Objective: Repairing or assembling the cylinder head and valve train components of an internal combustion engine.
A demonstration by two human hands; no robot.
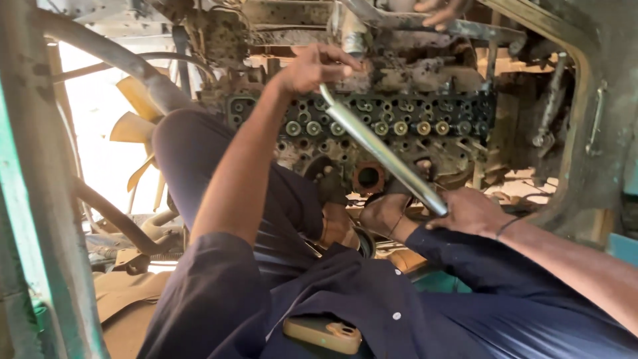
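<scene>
My left hand (pixel 312 66) is raised to the top edge of a dirty engine cylinder head (pixel 425 123) and is closed around the upper end of a long, shiny metal bar (pixel 379 149). The bar slants down to the right. My right hand (pixel 468 209) grips its lower end, in front of the engine's lower part. The cylinder head shows a row of round brass-coloured valve ends and several dark holes. Where the bar's top end meets the engine is hidden behind my left hand.
Another person's hand (pixel 438 10) rests on a rusty part above the engine. My bent knee in dark trousers (pixel 193 153) rises on the left, beside a yellow fan (pixel 133 123) and hoses. A phone (pixel 322 332) sits in my shirt pocket. A green frame post (pixel 40 252) borders the left.
</scene>
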